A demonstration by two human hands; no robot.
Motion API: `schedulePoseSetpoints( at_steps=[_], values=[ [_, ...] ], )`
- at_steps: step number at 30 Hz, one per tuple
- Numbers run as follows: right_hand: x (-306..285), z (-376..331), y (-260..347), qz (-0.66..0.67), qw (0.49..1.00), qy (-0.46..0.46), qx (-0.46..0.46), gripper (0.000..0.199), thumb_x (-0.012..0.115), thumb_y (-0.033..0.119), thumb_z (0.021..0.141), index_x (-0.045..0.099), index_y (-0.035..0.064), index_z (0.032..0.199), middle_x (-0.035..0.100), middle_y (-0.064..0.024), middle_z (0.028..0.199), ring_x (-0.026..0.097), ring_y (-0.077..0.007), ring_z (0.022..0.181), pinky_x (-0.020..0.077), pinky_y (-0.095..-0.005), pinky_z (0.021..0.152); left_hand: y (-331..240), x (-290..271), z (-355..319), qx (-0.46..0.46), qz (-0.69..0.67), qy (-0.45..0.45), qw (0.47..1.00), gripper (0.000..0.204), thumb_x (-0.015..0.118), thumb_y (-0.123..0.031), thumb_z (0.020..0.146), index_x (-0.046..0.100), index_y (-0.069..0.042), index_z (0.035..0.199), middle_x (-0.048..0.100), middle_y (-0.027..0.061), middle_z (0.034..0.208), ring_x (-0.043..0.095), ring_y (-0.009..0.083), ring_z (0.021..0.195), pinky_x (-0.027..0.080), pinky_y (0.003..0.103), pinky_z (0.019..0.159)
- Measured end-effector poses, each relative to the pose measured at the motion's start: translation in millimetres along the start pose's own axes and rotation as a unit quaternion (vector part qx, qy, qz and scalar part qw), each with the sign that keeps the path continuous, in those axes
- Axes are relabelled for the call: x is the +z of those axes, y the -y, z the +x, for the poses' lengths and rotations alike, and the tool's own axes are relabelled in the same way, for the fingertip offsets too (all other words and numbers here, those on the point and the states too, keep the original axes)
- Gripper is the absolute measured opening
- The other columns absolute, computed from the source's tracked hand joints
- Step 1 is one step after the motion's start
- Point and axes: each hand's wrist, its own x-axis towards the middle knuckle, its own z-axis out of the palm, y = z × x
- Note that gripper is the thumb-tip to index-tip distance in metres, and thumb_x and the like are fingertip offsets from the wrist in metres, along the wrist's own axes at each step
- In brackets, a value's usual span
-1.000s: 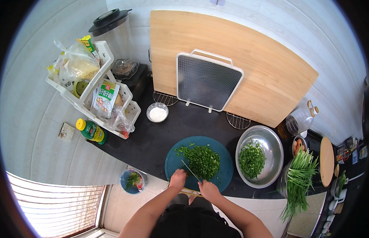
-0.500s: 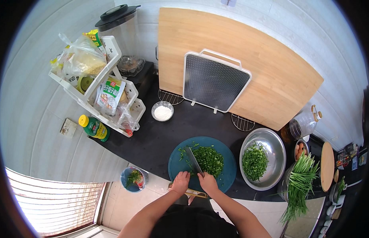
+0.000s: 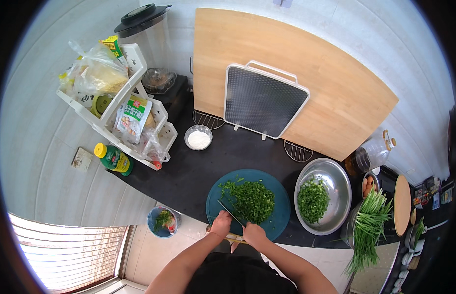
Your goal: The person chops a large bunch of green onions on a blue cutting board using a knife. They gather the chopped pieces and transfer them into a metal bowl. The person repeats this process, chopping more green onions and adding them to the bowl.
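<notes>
A round blue-green cutting board (image 3: 283, 208) lies at the counter's near edge, heaped with chopped green chives (image 3: 255, 200). My right hand (image 3: 254, 234) is closed round the handle of a kitchen knife (image 3: 230, 210). Its blade slants away to the left over the board, at the near left side of the heap. My left hand (image 3: 221, 224) is beside the blade at the board's near left edge, fingers curled together. What those fingers hold, if anything, is too small to name.
Right of the board stands a steel bowl (image 3: 339, 215) with more chopped chives. Whole chives (image 3: 369, 228) overhang the counter further right. A small bowl of white powder (image 3: 198, 139) sits behind the board. A bin (image 3: 163, 231) stands on the floor at left.
The knife blade has shifted left and down, from over the chopped heap to close beside my left hand. It now shows as a thinner strip. My right hand has lowered slightly.
</notes>
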Motion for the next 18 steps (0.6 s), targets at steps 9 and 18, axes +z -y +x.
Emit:
schedulePoseSetpoints(
  at_steps=[9,18],
  values=[
    [-20,22,12,0.161,0.983,-0.091,0.009,0.034,0.054,0.031,0.087,0.058,-0.0015,0.079,0.061,-0.0255,0.073,0.06,-0.043,0.073,0.0484,-0.0479,0.065,-2,3,4,-0.067,-0.011,-0.032,0.997,0.011,0.061,-0.004,0.067,0.064,-0.006,0.077,0.058,0.0068,0.081,0.055,0.0266,0.084,0.048,0.035,0.074],
    [-22,-16,-2,0.085,0.994,-0.068,0.008,0.035,0.053,0.034,0.088,0.057,0.001,0.076,0.061,-0.0239,0.07,0.06,-0.0425,0.071,0.0481,-0.0492,0.064,-8,-1,10,-0.116,-0.048,-0.068,0.99,0.004,0.066,-0.006,0.067,0.063,-0.005,0.07,0.06,0.0074,0.077,0.056,0.028,0.082,0.048,0.036,0.072]
  ],
)
